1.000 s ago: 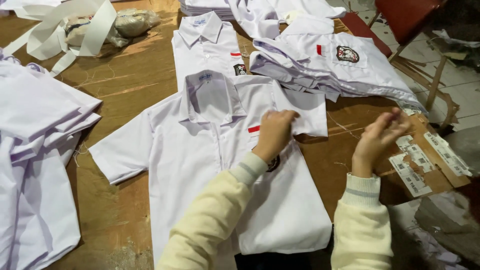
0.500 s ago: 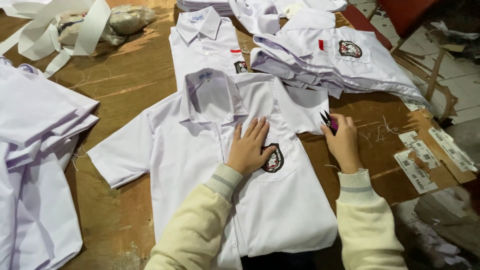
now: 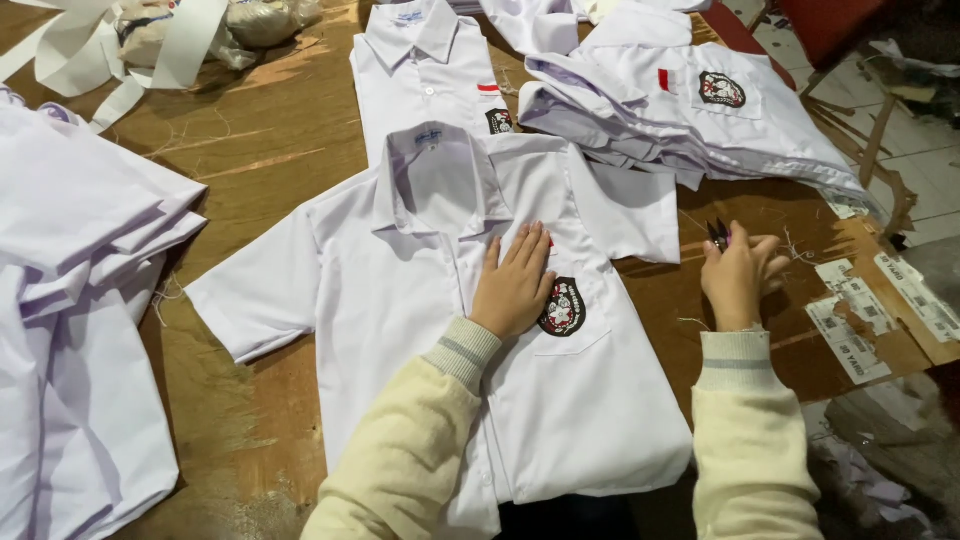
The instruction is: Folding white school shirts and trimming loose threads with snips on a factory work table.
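A white short-sleeved shirt [image 3: 400, 300] lies spread face up on the wooden table [image 3: 270, 150], collar away from me. My left hand [image 3: 515, 285] rests flat on its chest, fingers together, just left of the dark round badge [image 3: 563, 307] on the pocket. My right hand [image 3: 738, 275] hovers over bare table to the right of the shirt, closed around small dark thread snips [image 3: 718, 235] whose tips poke up above the fingers.
A stack of folded white shirts [image 3: 80, 300] fills the left side. More badge shirts [image 3: 700, 120] are piled at the back right, another one [image 3: 430, 70] lies behind the spread shirt. White strips [image 3: 150, 50] lie back left, paper labels [image 3: 870, 310] at the right edge.
My left hand slid from the pocket badge up and left to lie flat on the chest. My right hand drew the snips back off the shirt and settled over the table.
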